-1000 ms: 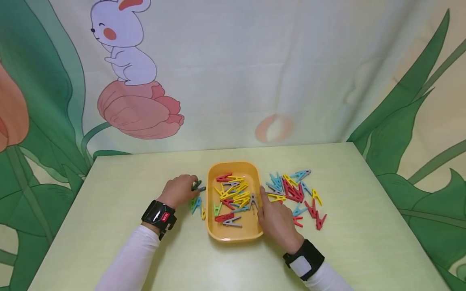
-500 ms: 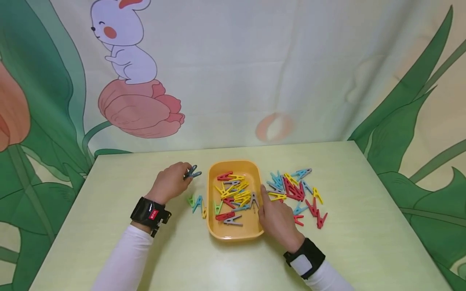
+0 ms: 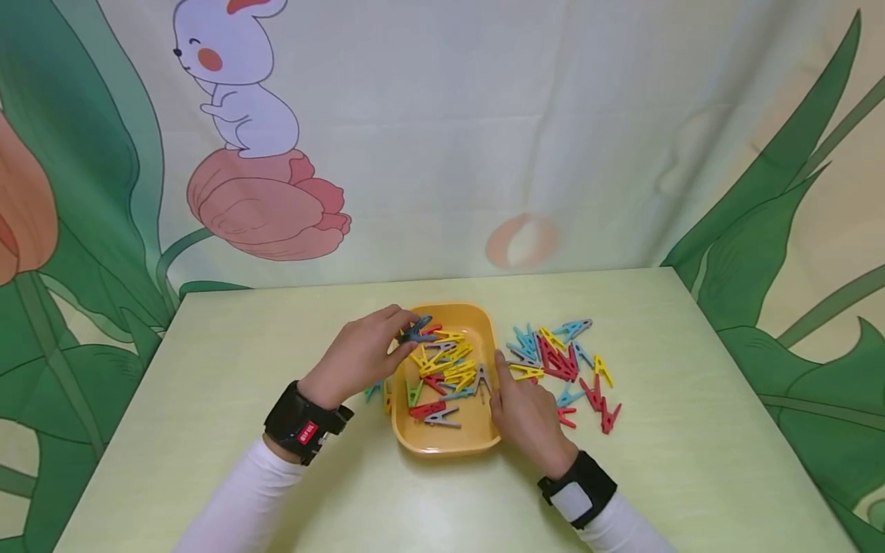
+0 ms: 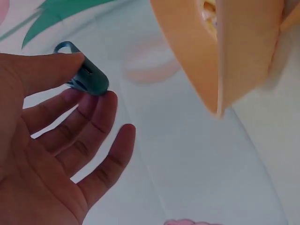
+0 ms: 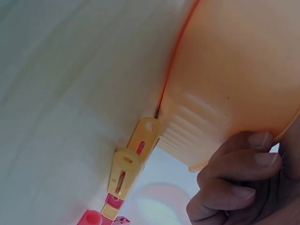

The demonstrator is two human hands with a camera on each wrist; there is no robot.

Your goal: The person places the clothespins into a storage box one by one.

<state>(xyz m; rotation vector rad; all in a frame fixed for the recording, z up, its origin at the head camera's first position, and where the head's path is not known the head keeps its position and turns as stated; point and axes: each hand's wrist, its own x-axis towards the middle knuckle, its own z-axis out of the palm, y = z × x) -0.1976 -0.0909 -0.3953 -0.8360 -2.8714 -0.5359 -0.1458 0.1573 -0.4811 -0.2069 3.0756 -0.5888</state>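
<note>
My left hand (image 3: 359, 353) is over the far left corner of the yellow tray (image 3: 442, 447). It pinches a dark blue clothespin (image 3: 417, 330) between thumb and fingertips; the left wrist view shows this clothespin (image 4: 96, 79) with the other fingers spread below. Several red, yellow, green and grey clothespins (image 3: 459, 374) lie inside the tray. On the tray's right side, my right hand (image 3: 528, 422) grips the rim. In the right wrist view its curled fingers (image 5: 234, 176) bear against the tray's outer wall (image 5: 225, 84).
A loose pile of red, blue and yellow clothespins (image 3: 556, 361) lies on the pale table (image 3: 276, 330) right of the tray. Close to its left wall are a blue clothespin (image 3: 374, 389) and a yellow clothespin (image 3: 387, 399). A printed curtain (image 3: 429, 138) hangs behind the table.
My left hand picked up the dark blue clothespin left of the tray, drew it back leftward, then carried it right over the tray. My right hand has stayed at the rim.
</note>
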